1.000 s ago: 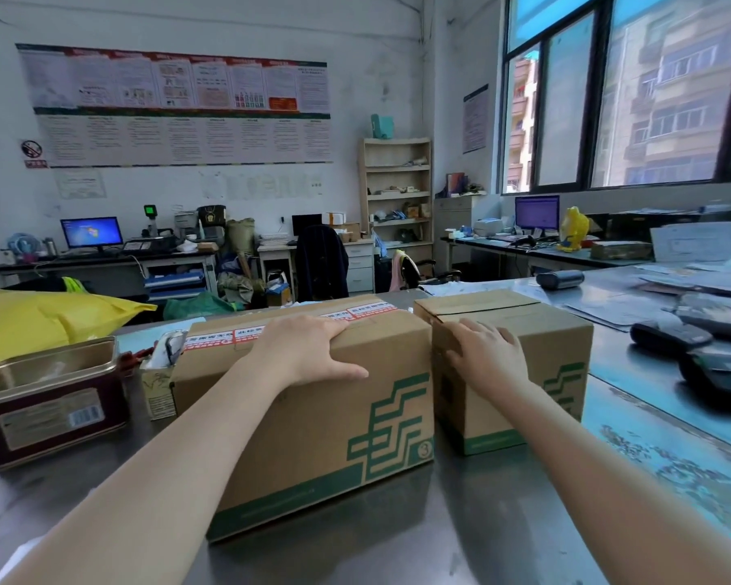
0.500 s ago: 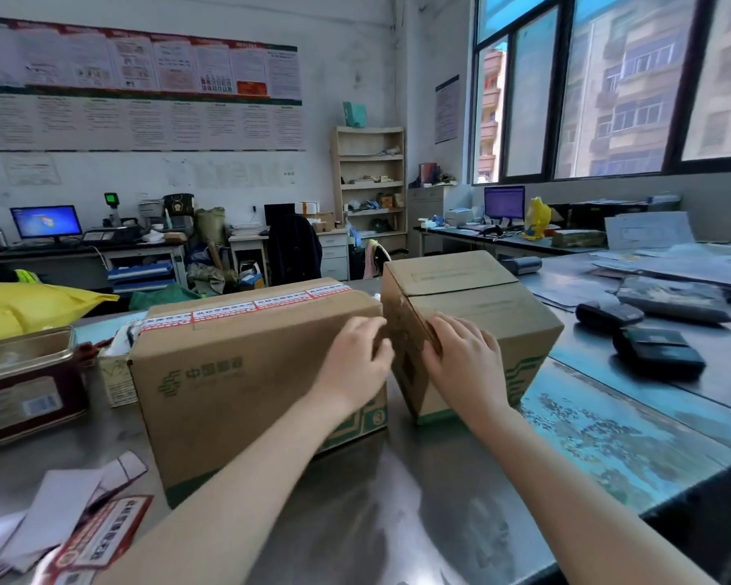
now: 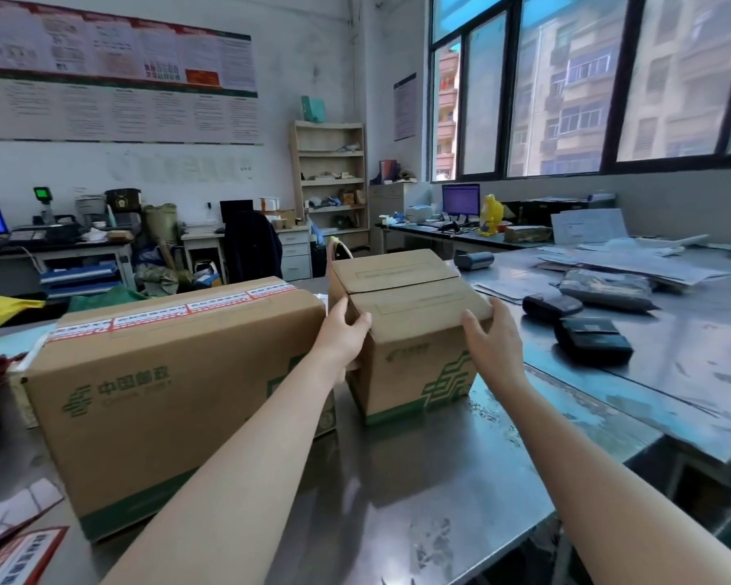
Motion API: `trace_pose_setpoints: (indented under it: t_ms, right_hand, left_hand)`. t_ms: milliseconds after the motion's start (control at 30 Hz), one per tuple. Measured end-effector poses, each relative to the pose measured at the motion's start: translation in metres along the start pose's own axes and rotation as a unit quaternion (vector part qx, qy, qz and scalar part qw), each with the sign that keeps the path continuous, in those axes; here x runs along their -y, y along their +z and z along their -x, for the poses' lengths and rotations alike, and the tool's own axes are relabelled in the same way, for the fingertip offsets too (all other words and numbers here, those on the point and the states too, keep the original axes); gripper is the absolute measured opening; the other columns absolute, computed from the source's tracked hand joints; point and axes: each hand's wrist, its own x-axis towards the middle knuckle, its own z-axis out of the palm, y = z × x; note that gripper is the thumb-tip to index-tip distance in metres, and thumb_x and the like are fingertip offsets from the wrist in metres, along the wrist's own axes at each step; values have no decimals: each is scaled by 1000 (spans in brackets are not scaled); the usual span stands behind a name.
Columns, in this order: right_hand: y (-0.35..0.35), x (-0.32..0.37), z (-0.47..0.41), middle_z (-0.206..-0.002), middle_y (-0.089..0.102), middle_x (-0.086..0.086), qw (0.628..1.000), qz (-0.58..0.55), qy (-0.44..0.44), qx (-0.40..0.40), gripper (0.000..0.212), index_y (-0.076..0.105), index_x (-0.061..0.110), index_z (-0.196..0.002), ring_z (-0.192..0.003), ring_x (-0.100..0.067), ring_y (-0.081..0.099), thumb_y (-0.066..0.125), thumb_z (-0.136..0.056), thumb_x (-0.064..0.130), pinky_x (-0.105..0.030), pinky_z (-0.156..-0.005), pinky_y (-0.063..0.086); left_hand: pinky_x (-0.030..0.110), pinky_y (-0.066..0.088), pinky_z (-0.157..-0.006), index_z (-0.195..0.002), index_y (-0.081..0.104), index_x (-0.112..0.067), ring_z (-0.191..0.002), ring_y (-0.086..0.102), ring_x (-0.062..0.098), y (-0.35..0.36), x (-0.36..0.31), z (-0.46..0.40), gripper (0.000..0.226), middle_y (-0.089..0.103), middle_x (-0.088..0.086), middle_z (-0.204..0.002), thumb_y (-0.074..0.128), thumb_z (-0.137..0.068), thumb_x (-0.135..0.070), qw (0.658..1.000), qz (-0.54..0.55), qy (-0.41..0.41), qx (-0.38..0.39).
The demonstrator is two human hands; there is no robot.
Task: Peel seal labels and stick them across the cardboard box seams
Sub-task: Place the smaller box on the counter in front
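Cardboard small box [image 3: 414,331] now turned, left hand [image 3: 342,335] and right hand [image 3: 492,346] gripping opposite sides.

Open tabletop near the hands — crowded beyond

Bare tabletop [image 3: 397,500] lies below both hands; the large box [image 3: 165,394] blocks the left hand's [image 3: 342,335] left side — black devices [image 3: 591,342] sit right of the right hand [image 3: 492,339].

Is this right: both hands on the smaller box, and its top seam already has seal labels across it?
Not quite. In the head view the left hand and right hand do hold the smaller box, but its top seam is bare. The seal labels run along the larger box.
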Motion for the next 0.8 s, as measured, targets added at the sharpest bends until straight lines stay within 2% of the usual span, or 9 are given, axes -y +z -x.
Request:
trace_pose_setpoints:
  t_ms: [67, 133, 233, 333, 400, 533, 600, 700, 800]
  right_hand:
    - [-4, -2, -6, -138, 43, -7, 991, -97, 88, 22, 59, 31, 15, -140, -123, -26, 42, 45, -91, 43, -42, -102, 37]
    - [-11, -4, -6, -133, 48, -9, 985, -122, 124, 5, 57, 39, 12, -136, -119, -27, 46, 44, -90, 47, -41, -98, 38]
    - [-23, 0, 0, -115, 57, -16, 987, -69, 135, -46, 57, 60, 6, -107, -105, -32, 52, 38, -86, 54, -43, -86, 41]
    - [-42, 6, 9, -104, 58, -19, 987, -45, 145, -54, 50, 57, 3, -87, -92, -32, 52, 40, -83, 50, -39, -73, 38]
    - [-58, 10, 15, -106, 56, -18, 988, -45, 149, -25, 40, 51, 2, -97, -92, -30, 50, 49, -83, 39, -35, -72, 38]
    - [-84, 20, 32, -109, 50, -13, 984, -55, 170, 25, 60, 38, -1, -124, -97, -29, 49, 55, -82, 38, -35, -77, 41]
    - [-98, 25, 44, -109, 52, -13, 986, -29, 162, 36, 60, 41, 0, -122, -94, -28, 48, 55, -81, 42, -33, -74, 39]
    - [-114, 36, 61, -99, 53, -9, 985, 43, 147, 76, 44, 45, 4, -106, -90, -27, 49, 52, -82, 41, -33, -72, 40]
    - [-122, 54, 82, -91, 57, -8, 979, 99, 119, 134, 32, 50, 9, -91, -89, -26, 55, 50, -82, 40, -34, -72, 43]
  left_hand:
    - [57, 43, -97, -143, 31, -29, -123, 47, 28, 1, 1, 2, 50, 46, 0, -141, 48, -97, -23, 1000, -2, -2, 1]
    - [56, 44, -96, -141, 35, -28, -118, 51, 29, 4, -3, 7, 48, 51, 2, -135, 48, -96, -16, 1000, 19, -9, 4]
    - [48, 48, -89, -139, 36, -25, -110, 51, 27, 10, -11, 19, 54, 55, 3, -118, 42, -93, 2, 997, 62, -31, 25]
    - [39, 46, -65, -105, 53, -15, -87, 52, 24, 13, -24, 39, 30, 55, 8, -96, 38, -84, 0, 995, 56, -74, 33]
    - [38, 45, -61, -85, 47, -14, -77, 52, 24, 12, -36, 55, 11, 53, 9, -83, 41, -80, -5, 994, 45, -95, 18]
    - [38, 50, -68, -100, 44, -15, -79, 57, 25, 14, -54, 83, 21, 57, 12, -87, 47, -80, -18, 996, 5, -90, 10]
    - [38, 51, -74, -104, 44, -12, -82, 59, 24, 17, -64, 102, 24, 61, 11, -90, 48, -83, -23, 997, -18, -73, 0]
    - [39, 51, -85, -124, 41, -8, -99, 59, 27, 20, -76, 122, 42, 60, 14, -115, 51, -88, -28, 994, -90, -65, -12]
    - [35, 50, -75, -94, 46, -9, -83, 56, 28, 15, -82, 153, 7, 55, 13, -87, 48, -90, -15, 983, -166, -78, -10]
